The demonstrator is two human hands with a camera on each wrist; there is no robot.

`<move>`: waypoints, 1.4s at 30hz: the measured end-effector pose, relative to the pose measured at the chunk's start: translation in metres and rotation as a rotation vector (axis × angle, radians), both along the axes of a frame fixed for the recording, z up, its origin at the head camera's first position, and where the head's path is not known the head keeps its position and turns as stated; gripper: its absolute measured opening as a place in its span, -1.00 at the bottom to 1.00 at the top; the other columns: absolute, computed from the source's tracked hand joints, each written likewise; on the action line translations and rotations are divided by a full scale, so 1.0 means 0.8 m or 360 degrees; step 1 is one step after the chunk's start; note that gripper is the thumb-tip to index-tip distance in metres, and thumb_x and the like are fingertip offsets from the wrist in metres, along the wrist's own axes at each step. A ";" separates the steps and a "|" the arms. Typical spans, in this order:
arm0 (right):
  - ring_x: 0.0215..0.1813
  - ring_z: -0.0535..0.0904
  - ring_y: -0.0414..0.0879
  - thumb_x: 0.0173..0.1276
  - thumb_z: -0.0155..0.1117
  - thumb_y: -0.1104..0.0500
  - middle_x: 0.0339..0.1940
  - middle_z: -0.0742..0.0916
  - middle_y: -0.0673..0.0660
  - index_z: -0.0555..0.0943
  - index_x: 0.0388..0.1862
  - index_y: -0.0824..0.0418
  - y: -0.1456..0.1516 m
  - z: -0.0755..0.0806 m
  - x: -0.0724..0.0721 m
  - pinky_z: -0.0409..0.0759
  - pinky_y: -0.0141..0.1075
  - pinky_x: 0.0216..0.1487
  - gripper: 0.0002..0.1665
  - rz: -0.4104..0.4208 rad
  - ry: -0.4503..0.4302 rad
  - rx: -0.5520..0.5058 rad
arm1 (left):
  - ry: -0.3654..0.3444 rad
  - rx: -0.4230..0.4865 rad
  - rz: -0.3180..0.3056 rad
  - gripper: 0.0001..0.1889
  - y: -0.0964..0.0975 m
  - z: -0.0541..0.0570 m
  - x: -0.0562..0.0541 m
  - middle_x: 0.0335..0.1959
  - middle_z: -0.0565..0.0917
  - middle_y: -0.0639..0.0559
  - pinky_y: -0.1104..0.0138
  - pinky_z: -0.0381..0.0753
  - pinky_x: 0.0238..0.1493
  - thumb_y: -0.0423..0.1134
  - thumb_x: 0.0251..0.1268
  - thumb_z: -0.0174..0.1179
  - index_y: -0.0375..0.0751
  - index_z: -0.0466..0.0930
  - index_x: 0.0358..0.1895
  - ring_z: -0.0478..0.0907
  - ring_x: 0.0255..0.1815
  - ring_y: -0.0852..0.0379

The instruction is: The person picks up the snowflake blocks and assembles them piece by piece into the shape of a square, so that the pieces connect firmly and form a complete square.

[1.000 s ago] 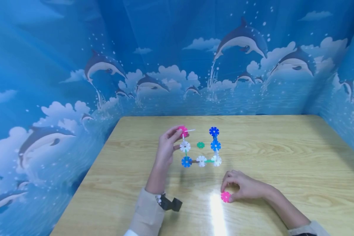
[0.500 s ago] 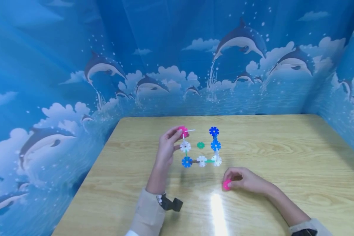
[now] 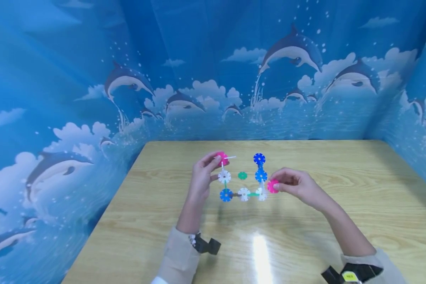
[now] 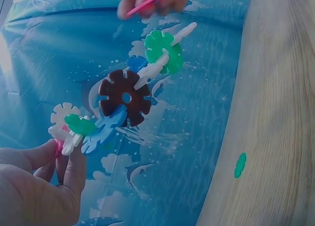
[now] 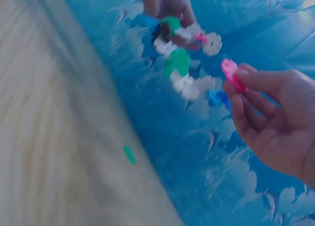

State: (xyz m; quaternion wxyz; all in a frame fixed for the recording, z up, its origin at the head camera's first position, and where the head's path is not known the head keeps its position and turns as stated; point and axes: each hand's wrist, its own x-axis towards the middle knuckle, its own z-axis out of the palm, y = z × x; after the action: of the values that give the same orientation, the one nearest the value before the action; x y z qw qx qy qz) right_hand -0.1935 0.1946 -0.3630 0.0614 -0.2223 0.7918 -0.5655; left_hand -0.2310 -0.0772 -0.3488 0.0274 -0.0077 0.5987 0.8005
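Note:
My left hand pinches a pink notched disc at the upper left end of a U-shaped chain of interlocking plastic snowflake discs, held above the table. Along the chain are a white disc, a blue corner disc, further white discs and a dark blue disc at the other end. A brown disc shows face-on in the left wrist view. Between thumb and fingertips my right hand pinches a loose pink disc, close beside the chain's right side; whether they touch I cannot tell.
A single green disc lies on the wooden table, seen through the chain's open middle. A blue dolphin-print curtain hangs behind the table and along both sides. Dark wrist mounts sit at the sleeves.
My right hand has lifted the pink disc off the table's front area and carried it away from me, up beside the chain. The left hand and the chain stay almost still.

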 end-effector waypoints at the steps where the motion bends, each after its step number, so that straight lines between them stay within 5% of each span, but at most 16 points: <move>1: -0.23 0.58 -0.02 0.29 0.21 0.26 -0.23 0.64 0.20 0.52 -0.02 0.36 -0.005 0.006 -0.003 0.64 -0.27 -0.22 -0.69 -0.0079 -0.0010 -0.0009 | 0.0007 0.0001 -0.0006 -0.68 0.000 0.000 0.000 -0.12 0.61 -0.11 0.38 0.61 -0.27 -0.25 0.26 0.14 -0.26 0.51 0.06 0.54 -0.05 -0.01; 6: -0.23 0.58 -0.07 0.28 0.24 0.19 -0.21 0.64 0.21 0.52 0.04 0.31 -0.035 0.028 -0.020 0.62 -0.31 -0.18 -0.63 -0.0353 -0.0033 -0.0102 | 0.0047 -0.0005 -0.0026 -0.68 0.003 -0.003 0.000 -0.13 0.61 -0.12 0.36 0.62 -0.29 -0.26 0.26 0.15 -0.27 0.51 0.06 0.55 -0.09 0.01; 10: -0.23 0.59 -0.07 0.28 0.25 0.17 -0.18 0.63 0.21 0.52 0.06 0.28 -0.056 0.032 -0.031 0.63 -0.30 -0.15 -0.60 -0.0444 -0.0057 -0.0180 | 0.0055 -0.0009 -0.0033 -0.68 0.006 -0.005 0.000 -0.13 0.60 -0.11 0.36 0.62 -0.30 -0.26 0.25 0.16 -0.26 0.52 0.05 0.55 -0.12 0.03; 19: -0.21 0.59 0.01 0.29 0.24 0.19 -0.18 0.64 0.19 0.55 0.03 0.26 -0.082 0.029 -0.037 0.63 -0.34 -0.21 -0.66 -0.0510 -0.0016 -0.0260 | 0.0022 -0.0034 -0.0039 -0.70 0.011 -0.006 0.002 -0.14 0.60 -0.09 0.38 0.61 -0.33 -0.27 0.25 0.16 -0.25 0.53 0.04 0.55 -0.14 0.06; 42: -0.21 0.59 -0.05 0.26 0.27 0.15 -0.22 0.66 0.15 0.54 0.05 0.23 -0.089 0.028 -0.029 0.62 -0.33 -0.19 -0.62 -0.0535 0.0000 -0.0159 | 0.0041 -0.0176 -0.0131 -0.66 0.017 -0.009 0.001 -0.16 0.62 -0.04 0.33 0.61 -0.33 -0.23 0.28 0.14 -0.26 0.51 0.08 0.54 -0.14 0.10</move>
State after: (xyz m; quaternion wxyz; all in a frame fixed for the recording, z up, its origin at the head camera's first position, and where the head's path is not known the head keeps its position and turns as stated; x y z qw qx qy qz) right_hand -0.2166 0.1235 -0.3407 -0.0453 -0.0895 0.7887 -0.6065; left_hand -0.2303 -0.0636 -0.3562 0.0521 0.0256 0.6421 0.7645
